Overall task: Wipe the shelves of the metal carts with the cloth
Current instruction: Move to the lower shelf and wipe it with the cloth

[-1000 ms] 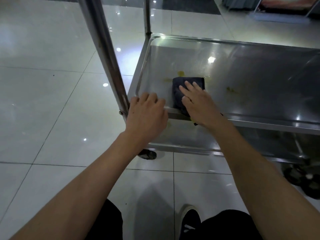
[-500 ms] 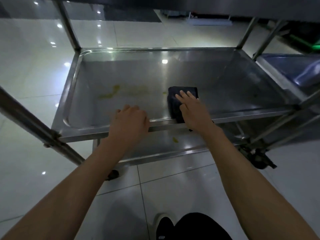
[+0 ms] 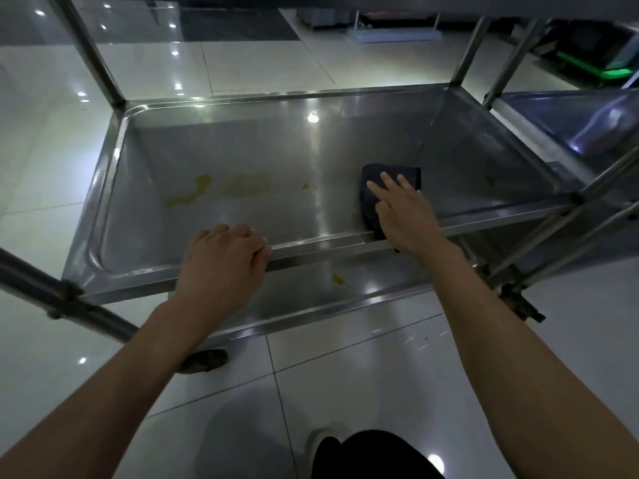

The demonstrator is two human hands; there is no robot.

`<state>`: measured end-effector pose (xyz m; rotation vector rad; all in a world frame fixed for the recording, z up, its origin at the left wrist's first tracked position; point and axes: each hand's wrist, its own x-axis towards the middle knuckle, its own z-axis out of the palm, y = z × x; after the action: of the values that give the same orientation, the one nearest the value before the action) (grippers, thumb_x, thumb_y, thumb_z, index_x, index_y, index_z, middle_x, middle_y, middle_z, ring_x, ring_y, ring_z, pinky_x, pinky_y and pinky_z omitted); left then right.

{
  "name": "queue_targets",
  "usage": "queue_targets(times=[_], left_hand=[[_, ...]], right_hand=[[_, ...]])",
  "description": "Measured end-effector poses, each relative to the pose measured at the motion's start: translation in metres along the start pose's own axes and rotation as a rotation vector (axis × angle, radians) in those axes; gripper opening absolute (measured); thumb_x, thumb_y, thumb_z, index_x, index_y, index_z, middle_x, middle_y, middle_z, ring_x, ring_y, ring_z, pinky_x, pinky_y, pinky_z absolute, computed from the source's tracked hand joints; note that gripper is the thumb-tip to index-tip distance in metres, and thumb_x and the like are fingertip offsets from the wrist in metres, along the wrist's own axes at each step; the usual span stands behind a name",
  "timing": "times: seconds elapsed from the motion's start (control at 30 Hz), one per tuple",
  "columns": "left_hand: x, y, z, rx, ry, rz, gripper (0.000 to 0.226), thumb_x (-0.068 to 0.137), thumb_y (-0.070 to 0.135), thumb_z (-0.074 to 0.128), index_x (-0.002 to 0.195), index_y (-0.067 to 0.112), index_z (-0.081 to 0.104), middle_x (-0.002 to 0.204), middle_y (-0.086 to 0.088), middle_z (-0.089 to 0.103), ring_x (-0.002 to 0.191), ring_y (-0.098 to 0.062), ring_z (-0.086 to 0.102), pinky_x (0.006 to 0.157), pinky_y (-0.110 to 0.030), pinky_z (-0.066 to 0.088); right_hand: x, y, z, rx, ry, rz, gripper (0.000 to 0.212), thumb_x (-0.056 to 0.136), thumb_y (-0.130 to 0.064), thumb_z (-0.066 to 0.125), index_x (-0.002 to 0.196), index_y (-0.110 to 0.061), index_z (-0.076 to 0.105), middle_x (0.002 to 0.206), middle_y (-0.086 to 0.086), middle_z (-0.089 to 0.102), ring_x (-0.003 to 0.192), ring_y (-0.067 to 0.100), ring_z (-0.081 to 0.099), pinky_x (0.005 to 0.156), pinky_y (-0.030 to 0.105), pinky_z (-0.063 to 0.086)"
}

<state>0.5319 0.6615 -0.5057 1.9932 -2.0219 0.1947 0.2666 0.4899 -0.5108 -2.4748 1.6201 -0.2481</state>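
Note:
A steel cart's middle shelf (image 3: 276,143) fills the view, a shallow tray with a raised rim. Yellowish smears (image 3: 221,188) mark its left half. A folded dark cloth (image 3: 408,174) lies on the shelf near the front right. My right hand (image 3: 404,212) presses flat on the cloth with straight fingers. My left hand (image 3: 224,264) grips the shelf's front rim (image 3: 311,247), fingers curled over the edge. A lower shelf (image 3: 363,281) with a small yellow spot shows beneath the rim.
Cart posts (image 3: 93,57) rise at the corners, and a bar (image 3: 58,299) crosses at lower left. A second steel cart (image 3: 574,126) stands close on the right. A caster wheel (image 3: 204,361) rests on the glossy tiled floor (image 3: 345,375). My shoe and dark trousers (image 3: 363,454) are below.
The view has swung left and up, showing the whole shelf. My right hand and the cloth have slid rightward along the shelf, away from the smears. My left hand stays on the front rim.

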Motion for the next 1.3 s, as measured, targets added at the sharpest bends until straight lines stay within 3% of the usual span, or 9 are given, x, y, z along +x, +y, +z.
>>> queue_targets(times=[0.23,0.37,0.47,0.73,0.87,1.07,1.3], left_hand=[[-0.009,-0.016,-0.016,-0.072,-0.106,-0.002,0.032,0.102,0.035,0.046,0.12,0.026,0.071,0.128,0.003,0.066,0.115,-0.027,0.058,0.093,-0.044,0.044],[-0.03,-0.046,-0.033,-0.032,-0.004,-0.215,0.028,0.098,0.028,0.055,0.119,0.018,0.071,0.126,-0.005,0.066,0.113,-0.032,0.058,0.093,-0.046,0.048],[-0.053,-0.065,-0.039,0.037,-0.062,-0.301,0.032,0.101,0.035,0.047,0.115,0.021,0.072,0.123,-0.002,0.065,0.11,-0.028,0.058,0.092,-0.045,0.049],[-0.084,-0.078,-0.036,0.109,0.018,-0.344,0.033,0.102,0.033,0.048,0.104,0.014,0.074,0.108,-0.004,0.068,0.103,-0.026,0.059,0.091,-0.04,0.045],[-0.095,-0.083,-0.039,0.075,0.033,-0.323,0.032,0.1,0.031,0.048,0.107,0.013,0.073,0.11,-0.006,0.068,0.102,-0.031,0.061,0.087,-0.044,0.05],[-0.097,-0.085,-0.036,0.093,0.026,-0.304,0.028,0.097,0.027,0.051,0.111,0.013,0.072,0.107,-0.004,0.067,0.1,-0.026,0.06,0.086,-0.039,0.048],[-0.077,-0.077,-0.045,0.084,-0.028,-0.389,0.043,0.1,0.041,0.038,0.1,0.019,0.074,0.1,-0.001,0.067,0.092,-0.025,0.059,0.084,-0.04,0.047]], right_hand=[[-0.001,-0.095,0.023,0.083,-0.059,-0.194,0.059,0.098,-0.033,0.023,0.156,-0.024,0.026,0.166,-0.003,0.015,0.153,0.021,0.008,0.122,0.049,0.009],[0.008,-0.129,0.035,0.088,-0.117,-0.227,0.057,0.103,-0.032,0.024,0.159,-0.021,0.017,0.167,-0.004,0.007,0.154,0.018,0.001,0.122,0.045,0.003],[0.013,-0.156,0.044,0.067,-0.165,-0.269,0.057,0.104,-0.034,0.022,0.159,-0.023,0.013,0.168,-0.005,0.0,0.154,0.018,-0.005,0.122,0.045,-0.001],[0.028,-0.237,0.069,0.086,-0.202,-0.38,0.056,0.105,-0.038,0.021,0.159,-0.026,0.011,0.168,-0.006,-0.004,0.153,0.018,-0.009,0.121,0.045,-0.007],[0.032,-0.266,0.076,0.111,-0.208,-0.431,0.054,0.106,-0.04,0.021,0.159,-0.029,0.015,0.168,-0.006,-0.003,0.153,0.018,-0.01,0.121,0.045,-0.008],[0.039,-0.312,0.085,0.174,-0.221,-0.537,0.052,0.104,-0.04,0.026,0.156,-0.034,0.025,0.168,-0.005,0.005,0.153,0.018,-0.004,0.121,0.047,-0.005],[0.047,-0.294,0.081,0.207,-0.18,-0.553,0.052,0.104,-0.035,0.024,0.156,-0.028,0.028,0.167,-0.004,0.012,0.153,0.019,0.005,0.122,0.046,0.002]])
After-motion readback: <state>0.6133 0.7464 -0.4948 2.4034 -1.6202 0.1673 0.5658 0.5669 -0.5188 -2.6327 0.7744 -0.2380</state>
